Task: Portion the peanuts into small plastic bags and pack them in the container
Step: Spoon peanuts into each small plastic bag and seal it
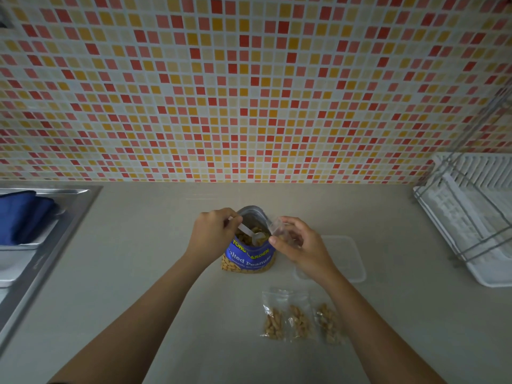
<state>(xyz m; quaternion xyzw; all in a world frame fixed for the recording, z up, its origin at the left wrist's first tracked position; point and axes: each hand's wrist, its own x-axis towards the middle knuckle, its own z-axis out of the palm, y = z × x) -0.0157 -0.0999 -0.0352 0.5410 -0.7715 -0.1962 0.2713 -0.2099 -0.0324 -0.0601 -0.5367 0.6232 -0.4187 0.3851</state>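
Note:
A blue bag of salted peanuts [249, 256] stands open on the counter. My left hand [212, 235] grips a clear plastic spoon [250, 233] whose bowl is inside the bag's mouth. Right beside the mouth, my right hand [297, 245] pinches a small clear plastic bag [278, 227] with a few peanuts in it. Three filled small bags [300, 318] lie flat in a row nearer to me; my right forearm covers part of the rightmost one. A clear rectangular container [347, 257] sits behind my right hand, partly hidden by it.
A steel sink [41, 245] with a blue cloth [22, 217] takes up the left side. A white dish rack [471, 217] with wire frame stands at the right. A mosaic-tiled wall [249, 92] rises behind the beige counter [138, 245].

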